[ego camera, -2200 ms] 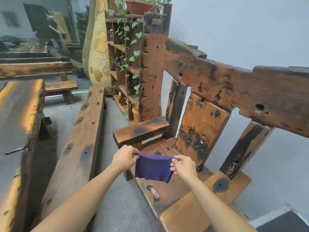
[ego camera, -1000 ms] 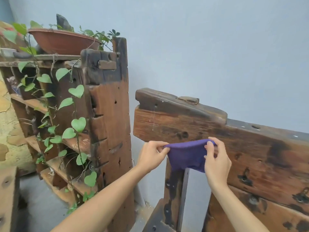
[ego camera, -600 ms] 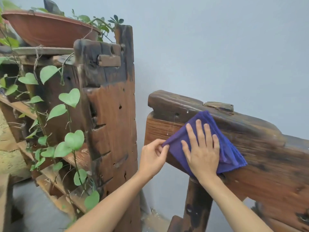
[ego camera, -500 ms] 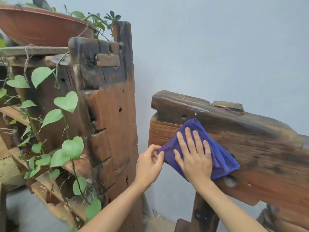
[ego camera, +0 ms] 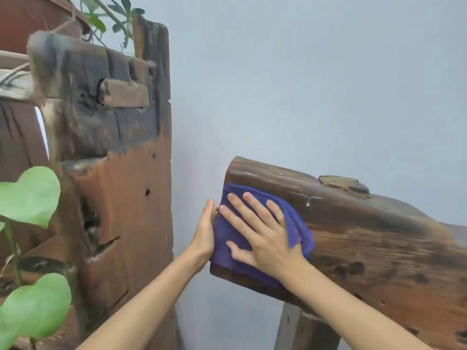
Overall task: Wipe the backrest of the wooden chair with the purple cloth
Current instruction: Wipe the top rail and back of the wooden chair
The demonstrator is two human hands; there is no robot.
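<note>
Closest to the camera are two bare forearms coming up from the bottom edge. The right hand (ego camera: 262, 238) is spread flat with its fingers (ego camera: 249, 210) splayed wide, palm pressed onto the purple cloth (ego camera: 227, 238), so it's pinning the cloth rather than gripping it. The left hand (ego camera: 205, 236) is edge-on at the very end of the rail with its fingers tucked against the left edge of the cloth; can't honestly tell whether it's pinching the fabric or just resting against it, since the fingertips are hidden.

The cloth itself is folded in a few layers and sits on the front face of the chair backrest (ego camera: 379, 248), right at its left end, wrapping slightly around the corner. The backrest is a thick, dark, weathered top rail with knots and small holes, plus a little wooden patch (ego camera: 343, 184) set into its top edge. A post (ego camera: 308, 329) drops from under the rail.

Off to the left, well apart from the rail, there's a chunky old wooden shelf post (ego camera: 121, 173) with a peg (ego camera: 123, 93) sticking out of it. Heart-shaped green leaves (ego camera: 29, 195) hang in front at the left edge, and the rim of a reddish pot (ego camera: 25, 11) shows top left. Behind everything is a plain pale grey wall (ego camera: 303, 84).
</note>
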